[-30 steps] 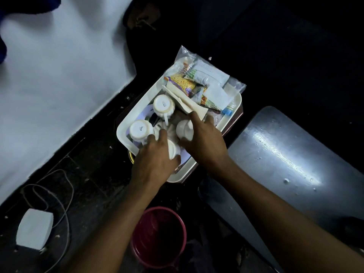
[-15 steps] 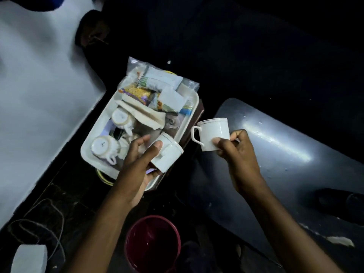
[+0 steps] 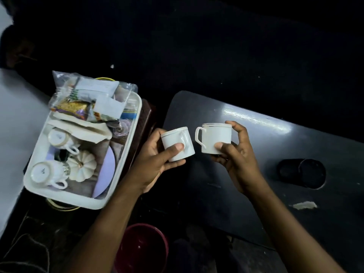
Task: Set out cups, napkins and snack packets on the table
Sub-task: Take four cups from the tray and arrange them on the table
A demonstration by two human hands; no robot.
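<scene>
Presently each hand grips one white cup: left hand holds the tilted cup, right hand the upright cup, above the table's near-left end. Judged rigid, light, glazed-slippery, breakable; hold bodies or handles.

So the count: four white cups total. Two lie tipped over inside the white tray, one toward its middle and one at its near corner. The other two are out to the right of the tray, one cup in the left hand and one cup in the right hand, so two hands. One clear bag of snack packets at the tray's far end; too jumbled to count the packets. One pumpkin-shaped white thing inside the tray. One red bucket below the tray.
</scene>
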